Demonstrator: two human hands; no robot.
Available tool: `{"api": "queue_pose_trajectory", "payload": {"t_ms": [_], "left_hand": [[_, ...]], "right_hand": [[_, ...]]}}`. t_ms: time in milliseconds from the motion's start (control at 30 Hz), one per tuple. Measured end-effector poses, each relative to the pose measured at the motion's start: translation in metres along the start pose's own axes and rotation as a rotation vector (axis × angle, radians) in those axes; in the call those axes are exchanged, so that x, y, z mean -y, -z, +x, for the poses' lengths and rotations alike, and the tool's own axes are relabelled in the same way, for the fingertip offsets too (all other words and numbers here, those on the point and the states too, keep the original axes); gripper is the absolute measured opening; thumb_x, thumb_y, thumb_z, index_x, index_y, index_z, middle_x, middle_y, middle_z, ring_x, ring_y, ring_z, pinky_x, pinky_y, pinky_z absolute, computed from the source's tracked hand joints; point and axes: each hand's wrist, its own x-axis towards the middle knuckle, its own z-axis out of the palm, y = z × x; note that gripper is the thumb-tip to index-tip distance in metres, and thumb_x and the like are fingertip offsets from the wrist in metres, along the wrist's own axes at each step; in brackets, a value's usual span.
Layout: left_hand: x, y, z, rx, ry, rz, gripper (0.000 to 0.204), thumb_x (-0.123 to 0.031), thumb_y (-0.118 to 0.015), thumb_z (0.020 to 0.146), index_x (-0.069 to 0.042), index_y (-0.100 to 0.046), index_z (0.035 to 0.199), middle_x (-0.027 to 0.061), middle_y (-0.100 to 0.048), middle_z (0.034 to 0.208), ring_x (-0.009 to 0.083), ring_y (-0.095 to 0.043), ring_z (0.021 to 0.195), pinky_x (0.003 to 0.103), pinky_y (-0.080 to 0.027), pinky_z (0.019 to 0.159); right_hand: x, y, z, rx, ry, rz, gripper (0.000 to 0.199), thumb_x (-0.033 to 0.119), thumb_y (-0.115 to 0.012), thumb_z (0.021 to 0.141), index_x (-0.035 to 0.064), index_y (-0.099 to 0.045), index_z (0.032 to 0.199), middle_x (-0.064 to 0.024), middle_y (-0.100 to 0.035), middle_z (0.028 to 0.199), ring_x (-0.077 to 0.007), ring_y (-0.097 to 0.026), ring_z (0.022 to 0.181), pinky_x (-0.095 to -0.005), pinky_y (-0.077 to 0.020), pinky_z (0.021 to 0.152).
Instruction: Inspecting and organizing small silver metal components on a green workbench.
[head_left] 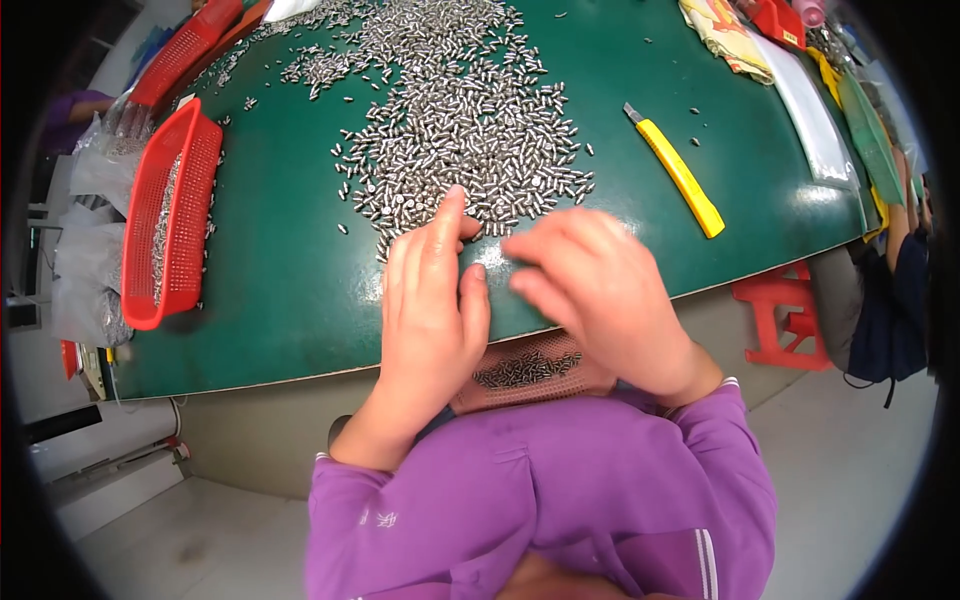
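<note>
A wide heap of small silvery bullet-shaped metal pieces point(470, 130) spreads over the green tabletop point(280, 290). At its near edge lies my left hand point(430, 285), fingers stretched forward, the index fingertip touching the pieces. My right hand point(600, 275) hovers just right of it, its fingers bent and slightly blurred, thumb and index a little apart. Whether a small piece sits at those fingertips I cannot make out. Below the table edge, on my lap, a pinkish mesh basket point(560, 385) holds many darker-looking small pieces.
A red plastic basket point(135, 270) with more pieces stands at the left edge, beside clear plastic bags point(85, 260). To the right lies a yellow utility knife point(680, 180), blade showing. Plastic sheeting point(810, 120) lines the right edge; a red stool point(785, 325) stands below.
</note>
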Motion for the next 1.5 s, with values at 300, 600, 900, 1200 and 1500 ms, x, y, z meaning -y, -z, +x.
{"api": "queue_pose_trajectory", "payload": {"t_ms": [300,600,900,1200,1500], "left_hand": [[0.001,0.000,0.001,0.047,-0.019,-0.087,0.071,0.010,-0.066,0.083,0.000,-0.044,0.150,0.0114,-0.064,0.102,0.0278,-0.060,0.093,0.041,-0.049,0.087],[0.000,0.003,0.000,0.046,-0.008,-0.144,0.073,0.010,-0.069,0.081,-0.001,-0.045,0.149,0.0095,-0.065,0.099,0.0243,-0.061,0.090,0.038,-0.051,0.084],[0.002,0.004,-0.002,0.070,0.026,-0.120,0.070,0.009,-0.071,0.080,-0.002,-0.050,0.146,0.0090,-0.065,0.100,0.0237,-0.061,0.089,0.036,-0.052,0.083],[0.000,0.003,0.000,0.066,0.012,-0.102,0.060,0.009,-0.069,0.079,-0.003,-0.058,0.137,0.0065,-0.064,0.093,0.0233,-0.059,0.087,0.036,-0.051,0.080],[-0.001,0.005,-0.001,0.060,0.024,-0.085,0.057,0.008,-0.070,0.078,-0.003,-0.060,0.133,0.0058,-0.063,0.091,0.0229,-0.058,0.085,0.036,-0.050,0.078]], "right_hand": [[-0.007,-0.014,0.009,-0.059,0.000,-0.003,0.017,0.005,-0.071,0.083,0.0030,-0.063,0.098,-0.0126,-0.057,0.093,-0.0329,-0.058,0.090,-0.0428,-0.0485,0.080],[-0.007,-0.011,0.004,-0.044,-0.094,0.126,0.020,0.006,-0.071,0.082,0.0050,-0.065,0.101,-0.0107,-0.061,0.097,-0.0325,-0.060,0.094,-0.0431,-0.0488,0.084],[-0.007,-0.016,0.005,-0.064,-0.016,0.069,0.017,0.007,-0.072,0.081,0.0042,-0.064,0.096,-0.0108,-0.058,0.094,-0.0302,-0.058,0.089,-0.0410,-0.0480,0.081],[-0.006,-0.018,0.004,-0.098,-0.024,0.054,0.016,0.005,-0.071,0.080,0.0048,-0.062,0.093,-0.0096,-0.056,0.091,-0.0289,-0.057,0.087,-0.0397,-0.0477,0.080],[-0.011,-0.019,0.002,-0.091,0.039,0.075,0.015,0.003,-0.071,0.079,0.0054,-0.064,0.093,-0.0084,-0.056,0.090,-0.0278,-0.057,0.084,-0.0396,-0.0479,0.078]]}}
